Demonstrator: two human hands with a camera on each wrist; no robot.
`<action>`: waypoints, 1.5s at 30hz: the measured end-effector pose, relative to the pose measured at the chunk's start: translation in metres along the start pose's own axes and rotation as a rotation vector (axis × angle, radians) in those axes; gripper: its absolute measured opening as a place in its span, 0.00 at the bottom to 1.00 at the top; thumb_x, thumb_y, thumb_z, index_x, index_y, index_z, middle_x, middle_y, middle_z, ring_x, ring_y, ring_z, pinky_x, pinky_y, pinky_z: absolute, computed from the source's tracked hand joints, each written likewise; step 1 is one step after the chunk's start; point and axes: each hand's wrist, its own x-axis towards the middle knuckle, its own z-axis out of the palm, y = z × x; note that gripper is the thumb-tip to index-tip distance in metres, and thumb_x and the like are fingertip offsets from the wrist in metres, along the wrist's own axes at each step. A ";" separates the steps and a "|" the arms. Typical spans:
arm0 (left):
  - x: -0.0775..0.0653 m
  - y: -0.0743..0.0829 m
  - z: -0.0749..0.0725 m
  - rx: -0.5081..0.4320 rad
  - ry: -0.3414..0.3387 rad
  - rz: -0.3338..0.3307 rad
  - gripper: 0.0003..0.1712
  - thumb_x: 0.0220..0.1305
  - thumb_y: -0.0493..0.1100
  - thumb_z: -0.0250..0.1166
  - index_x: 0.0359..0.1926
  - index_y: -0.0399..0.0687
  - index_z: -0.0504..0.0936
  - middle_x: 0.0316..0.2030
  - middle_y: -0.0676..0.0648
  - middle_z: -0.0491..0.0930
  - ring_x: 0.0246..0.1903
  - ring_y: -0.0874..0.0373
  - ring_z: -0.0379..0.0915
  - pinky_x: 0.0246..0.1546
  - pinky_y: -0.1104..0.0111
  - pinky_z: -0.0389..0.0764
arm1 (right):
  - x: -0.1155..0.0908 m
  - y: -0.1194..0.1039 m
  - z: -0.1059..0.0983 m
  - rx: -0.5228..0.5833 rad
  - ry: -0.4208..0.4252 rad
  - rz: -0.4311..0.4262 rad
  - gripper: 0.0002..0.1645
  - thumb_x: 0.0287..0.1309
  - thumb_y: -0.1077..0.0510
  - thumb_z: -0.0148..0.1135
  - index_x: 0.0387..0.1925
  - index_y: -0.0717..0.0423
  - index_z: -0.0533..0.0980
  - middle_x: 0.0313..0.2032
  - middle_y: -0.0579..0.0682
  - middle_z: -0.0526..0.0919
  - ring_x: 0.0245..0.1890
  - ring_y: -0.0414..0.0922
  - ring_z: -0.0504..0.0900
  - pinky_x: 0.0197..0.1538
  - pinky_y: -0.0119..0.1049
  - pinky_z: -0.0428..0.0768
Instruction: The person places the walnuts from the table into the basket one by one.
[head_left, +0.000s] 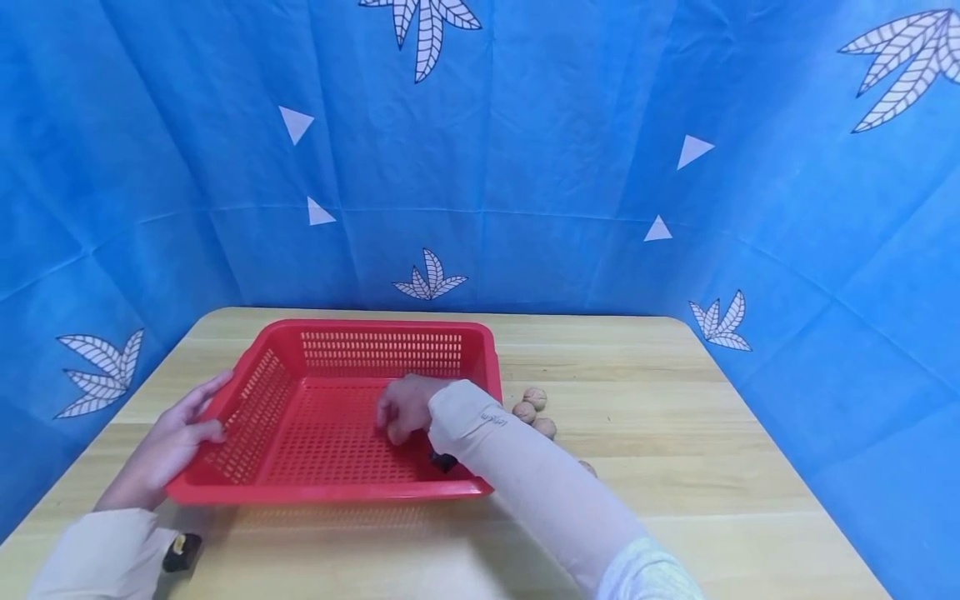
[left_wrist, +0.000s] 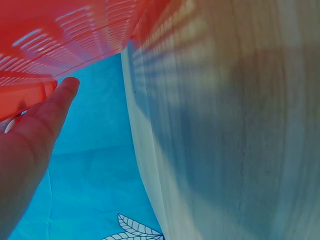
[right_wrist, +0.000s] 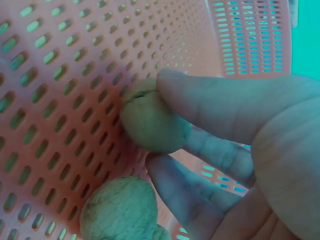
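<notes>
A red plastic basket (head_left: 330, 493) with slotted walls stands on the table. My left hand (head_left: 172, 442) grips its left rim, thumb on the inner side; the left wrist view catches part of that hand beside the basket's outside. My right hand (head_left: 408, 404) reaches down inside, toward the basket's right half. Close up in the right wrist view, its thumb and fingers pinch a walnut (right_wrist: 152, 120) near the slotted floor. A second walnut (right_wrist: 120, 212) lies just beside it, with a small part of what may be another at the frame's lower edge. In the head view the right hand covers these walnuts.
Right of the basket, several walnuts (head_left: 545, 428) lie on the wooden table (head_left: 675, 417), one partly hidden by the right forearm. A blue curtain (head_left: 570, 150) with leaf prints surrounds the table at the back and sides.
</notes>
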 end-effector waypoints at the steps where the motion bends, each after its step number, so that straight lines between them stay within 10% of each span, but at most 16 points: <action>1: 0.000 0.000 0.000 0.003 -0.001 0.004 0.47 0.66 0.31 0.51 0.77 0.53 0.34 0.63 0.32 0.56 0.39 0.61 0.78 0.38 0.58 0.84 | -0.002 0.000 -0.001 0.023 0.003 0.012 0.23 0.39 0.61 0.77 0.39 0.40 0.81 0.37 0.40 0.78 0.38 0.43 0.78 0.37 0.37 0.81; 8: 0.002 0.001 0.000 -0.001 -0.005 0.023 0.47 0.66 0.32 0.52 0.77 0.55 0.36 0.60 0.36 0.61 0.39 0.60 0.78 0.38 0.58 0.84 | -0.012 -0.003 -0.012 0.214 -0.008 0.078 0.24 0.39 0.61 0.78 0.42 0.43 0.80 0.37 0.47 0.81 0.26 0.50 0.78 0.24 0.36 0.77; 16: 0.002 0.000 -0.001 -0.042 -0.019 0.027 0.47 0.66 0.31 0.51 0.78 0.55 0.36 0.58 0.42 0.63 0.41 0.60 0.78 0.39 0.57 0.84 | -0.007 0.008 -0.039 -0.024 0.083 -0.141 0.17 0.55 0.52 0.69 0.48 0.44 0.79 0.43 0.39 0.78 0.46 0.39 0.75 0.46 0.38 0.79; 25: 0.001 0.001 -0.001 -0.040 -0.004 0.011 0.47 0.67 0.32 0.51 0.77 0.57 0.36 0.63 0.35 0.57 0.40 0.61 0.78 0.39 0.57 0.84 | -0.021 0.025 -0.072 -0.017 0.185 -0.287 0.16 0.61 0.53 0.64 0.50 0.49 0.79 0.46 0.42 0.81 0.49 0.42 0.79 0.52 0.34 0.77; 45: -0.001 0.000 0.000 -0.046 0.006 0.009 0.47 0.66 0.32 0.51 0.77 0.58 0.37 0.64 0.35 0.57 0.41 0.61 0.78 0.39 0.58 0.84 | -0.068 0.124 -0.095 0.330 0.484 -0.207 0.16 0.62 0.60 0.62 0.50 0.61 0.78 0.46 0.56 0.81 0.45 0.52 0.83 0.48 0.46 0.81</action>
